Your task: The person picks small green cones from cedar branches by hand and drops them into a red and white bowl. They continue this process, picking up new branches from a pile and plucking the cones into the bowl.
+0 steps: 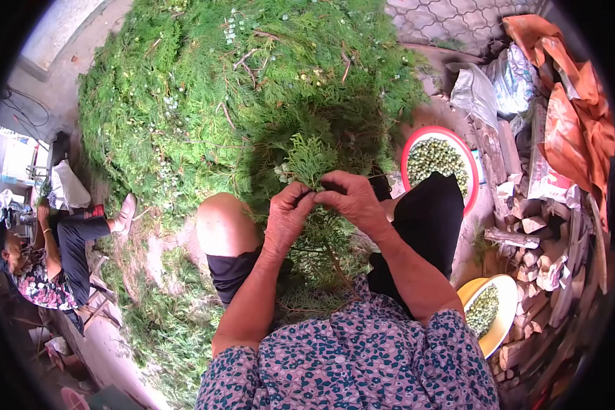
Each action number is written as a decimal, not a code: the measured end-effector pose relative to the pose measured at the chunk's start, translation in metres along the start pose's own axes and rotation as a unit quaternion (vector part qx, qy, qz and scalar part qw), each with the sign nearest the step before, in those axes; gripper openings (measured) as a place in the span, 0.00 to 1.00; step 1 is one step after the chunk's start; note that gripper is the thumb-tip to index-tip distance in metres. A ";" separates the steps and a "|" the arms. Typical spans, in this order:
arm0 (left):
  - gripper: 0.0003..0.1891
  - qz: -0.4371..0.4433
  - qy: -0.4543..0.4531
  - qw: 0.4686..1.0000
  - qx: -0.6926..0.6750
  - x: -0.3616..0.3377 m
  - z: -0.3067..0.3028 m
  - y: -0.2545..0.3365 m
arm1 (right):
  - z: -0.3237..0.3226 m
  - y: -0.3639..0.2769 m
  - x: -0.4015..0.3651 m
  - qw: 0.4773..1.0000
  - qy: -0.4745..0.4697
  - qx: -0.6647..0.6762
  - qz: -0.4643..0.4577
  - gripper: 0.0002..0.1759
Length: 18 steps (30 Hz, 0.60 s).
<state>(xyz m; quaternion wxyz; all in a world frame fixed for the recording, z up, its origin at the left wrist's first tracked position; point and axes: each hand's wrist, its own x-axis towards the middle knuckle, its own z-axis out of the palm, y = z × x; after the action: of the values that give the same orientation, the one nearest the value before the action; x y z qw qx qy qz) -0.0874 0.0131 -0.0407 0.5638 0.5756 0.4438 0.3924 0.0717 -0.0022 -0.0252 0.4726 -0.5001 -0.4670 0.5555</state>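
A leafy arborvitae branch stands up between my hands, its flat green sprays pointing away from me. My left hand is closed, thumb and fingers pinching the branch near its middle. Right beside it, my right hand pinches at the same spot, fingertips almost touching the left ones. Whatever small piece lies between the fingertips is hidden. A few pale seed cones show just beyond my left hand. Below the hands, the branch's woody stem runs down toward my lap.
A large heap of cut branches spreads in front. To the right are a red-rimmed basin and a yellow basin, both with green cones. Split firewood, sacks and orange cloth lie beyond. Another person sits at left.
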 end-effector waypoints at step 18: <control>0.02 0.059 0.013 0.998 -0.019 0.004 0.019 -0.008 | -0.068 0.014 -0.022 0.970 0.157 0.108 0.148 0.24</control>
<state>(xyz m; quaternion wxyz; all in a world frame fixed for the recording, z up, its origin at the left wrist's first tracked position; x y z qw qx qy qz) -0.0690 0.0110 -0.0498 0.5451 0.5848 0.4085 0.4405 0.1398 -0.0228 -0.0411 0.5037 -0.5903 -0.2448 0.5813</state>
